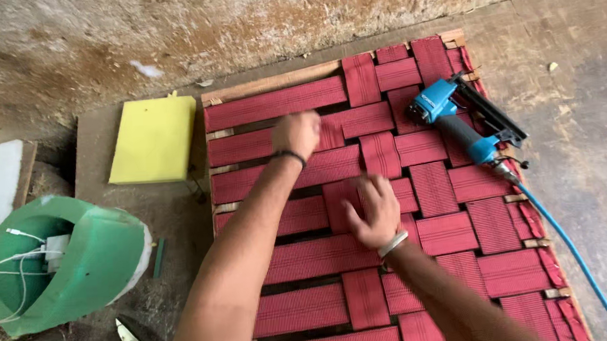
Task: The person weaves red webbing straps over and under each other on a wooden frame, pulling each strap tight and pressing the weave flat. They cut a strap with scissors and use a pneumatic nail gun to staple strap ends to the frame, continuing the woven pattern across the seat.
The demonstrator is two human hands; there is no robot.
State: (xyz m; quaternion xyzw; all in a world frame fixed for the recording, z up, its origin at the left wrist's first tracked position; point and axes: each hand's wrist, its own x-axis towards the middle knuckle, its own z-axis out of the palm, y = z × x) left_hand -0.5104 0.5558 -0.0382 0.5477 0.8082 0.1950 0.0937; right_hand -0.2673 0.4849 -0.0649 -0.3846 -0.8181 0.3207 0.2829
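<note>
Both hands, left hand (297, 133) and right hand (375, 210), blur over red webbing (302, 258).

Landmark here is the blue staple gun (463, 120), lying across the upper right of the red woven webbing (292, 102). Its body blocks that corner, and its blue air hose (568, 245) trails down from it along the frame's right edge, fencing that side. Left of the gun the webbing lies flat and open, apart from the left hand (297, 134) and, lower down, the right hand (373, 212) with both forearms crossing the lower middle. Right of the gun and hose, bare floor. Far left of the gun, past the frame's edge, a yellow foam block (153, 139) and a green foam tub (77, 265) crowd the floor.
</note>
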